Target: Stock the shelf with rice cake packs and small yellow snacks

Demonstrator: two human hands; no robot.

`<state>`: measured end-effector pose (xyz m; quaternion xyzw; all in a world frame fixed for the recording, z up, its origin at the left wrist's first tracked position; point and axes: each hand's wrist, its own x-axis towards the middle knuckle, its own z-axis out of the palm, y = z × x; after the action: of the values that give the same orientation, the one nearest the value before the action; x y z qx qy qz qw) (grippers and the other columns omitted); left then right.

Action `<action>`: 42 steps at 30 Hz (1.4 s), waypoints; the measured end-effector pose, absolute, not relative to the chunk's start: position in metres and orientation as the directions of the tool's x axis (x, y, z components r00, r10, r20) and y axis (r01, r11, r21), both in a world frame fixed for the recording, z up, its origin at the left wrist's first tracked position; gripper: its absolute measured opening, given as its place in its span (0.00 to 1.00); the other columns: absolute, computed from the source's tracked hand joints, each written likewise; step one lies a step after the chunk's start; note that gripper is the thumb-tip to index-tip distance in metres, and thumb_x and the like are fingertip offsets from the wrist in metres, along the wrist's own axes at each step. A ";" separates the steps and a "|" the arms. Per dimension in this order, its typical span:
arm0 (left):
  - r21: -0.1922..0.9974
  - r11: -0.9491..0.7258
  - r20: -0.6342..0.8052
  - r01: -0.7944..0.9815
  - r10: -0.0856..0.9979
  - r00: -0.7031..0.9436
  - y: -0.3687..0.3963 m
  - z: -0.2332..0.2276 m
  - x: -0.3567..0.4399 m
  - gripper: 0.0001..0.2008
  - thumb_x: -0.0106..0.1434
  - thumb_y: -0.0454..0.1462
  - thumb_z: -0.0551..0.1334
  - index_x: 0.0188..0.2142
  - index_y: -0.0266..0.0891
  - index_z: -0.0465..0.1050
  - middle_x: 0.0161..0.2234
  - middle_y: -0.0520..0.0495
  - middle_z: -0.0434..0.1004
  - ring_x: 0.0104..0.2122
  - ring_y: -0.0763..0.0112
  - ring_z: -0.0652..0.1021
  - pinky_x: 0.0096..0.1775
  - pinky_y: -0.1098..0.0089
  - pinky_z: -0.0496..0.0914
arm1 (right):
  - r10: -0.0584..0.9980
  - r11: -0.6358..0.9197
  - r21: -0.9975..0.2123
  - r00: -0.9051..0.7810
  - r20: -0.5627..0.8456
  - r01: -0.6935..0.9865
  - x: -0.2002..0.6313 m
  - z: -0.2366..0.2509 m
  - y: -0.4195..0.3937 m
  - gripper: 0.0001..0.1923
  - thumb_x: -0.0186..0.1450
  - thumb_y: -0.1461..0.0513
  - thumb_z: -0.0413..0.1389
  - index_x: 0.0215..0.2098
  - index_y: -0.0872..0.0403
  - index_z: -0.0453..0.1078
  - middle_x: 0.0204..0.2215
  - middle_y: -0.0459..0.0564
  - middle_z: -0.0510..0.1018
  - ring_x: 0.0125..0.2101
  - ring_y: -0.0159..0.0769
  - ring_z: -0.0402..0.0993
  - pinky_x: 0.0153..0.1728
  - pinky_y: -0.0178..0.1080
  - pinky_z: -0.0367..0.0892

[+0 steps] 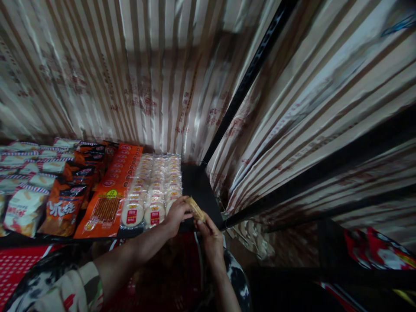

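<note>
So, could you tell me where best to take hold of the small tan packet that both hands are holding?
Probably by its two short ends. The tan packet is long, narrow and tilted, its upper end at the left hand and its lower end at the right hand. Coming in from either end, as the fingers do, spares the round-cake packs beside it.

A dark, flat shelf carries rows of snack packs laid side by side. From its bare black right end leftward lie clear-wrapped stacks of round white rice crackers with red labels, a long orange packet showing brown sticks, dark orange-brown bags with white lettering, and pale bags with red-and-blue striped tops.
</note>
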<state>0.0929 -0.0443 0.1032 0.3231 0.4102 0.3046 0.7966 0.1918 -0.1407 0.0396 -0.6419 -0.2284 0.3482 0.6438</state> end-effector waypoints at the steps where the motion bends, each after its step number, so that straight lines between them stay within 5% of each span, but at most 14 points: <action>1: 0.749 0.621 -0.469 -0.229 0.742 0.479 -0.043 0.103 0.094 0.14 0.54 0.29 0.58 0.41 0.36 0.68 0.35 0.47 0.75 0.35 0.70 0.76 0.42 0.67 0.72 | 0.733 -0.050 -0.995 0.673 -0.098 -0.090 0.192 0.039 -0.140 0.25 0.50 0.51 0.65 0.44 0.53 0.75 0.39 0.50 0.79 0.38 0.39 0.74 0.43 0.40 0.69; 7: 0.695 0.685 -0.549 -0.218 0.701 0.454 -0.035 0.103 0.097 0.10 0.61 0.39 0.57 0.38 0.34 0.71 0.28 0.48 0.71 0.31 0.69 0.75 0.40 0.65 0.73 | 0.666 -0.032 -0.953 0.718 0.204 0.300 0.191 0.041 -0.142 0.20 0.57 0.50 0.59 0.43 0.51 0.76 0.43 0.55 0.75 0.44 0.42 0.71 0.47 0.42 0.67; 13: 0.740 0.639 -0.502 -0.208 0.732 0.461 -0.036 0.104 0.101 0.12 0.59 0.33 0.59 0.44 0.35 0.70 0.41 0.43 0.73 0.39 0.68 0.76 0.42 0.66 0.73 | 0.675 -0.058 -0.902 0.683 0.281 0.429 0.191 0.040 -0.144 0.21 0.61 0.49 0.54 0.47 0.49 0.75 0.44 0.55 0.71 0.44 0.42 0.70 0.49 0.44 0.66; 29: 0.796 0.596 -0.496 -0.106 0.743 0.449 -0.038 0.088 0.100 0.19 0.51 0.26 0.60 0.43 0.36 0.69 0.40 0.45 0.75 0.37 0.71 0.77 0.39 0.72 0.70 | 0.672 -0.044 -0.915 0.689 0.270 0.402 0.205 0.030 -0.137 0.19 0.61 0.52 0.53 0.46 0.49 0.74 0.51 0.54 0.68 0.51 0.42 0.66 0.51 0.44 0.64; 42: 0.876 0.476 -0.415 -0.081 0.827 0.381 -0.051 0.073 0.104 0.15 0.45 0.26 0.62 0.35 0.37 0.72 0.29 0.51 0.73 0.31 0.72 0.73 0.35 0.73 0.67 | 0.731 -0.071 -0.970 0.674 0.108 0.232 0.217 0.033 -0.127 0.20 0.56 0.57 0.55 0.46 0.51 0.75 0.41 0.52 0.71 0.38 0.37 0.69 0.44 0.41 0.66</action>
<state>0.1042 -0.0509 0.0725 0.4051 0.4604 0.3126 0.7254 0.2166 -0.1273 0.0334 -0.7005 -0.3438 0.2117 0.5885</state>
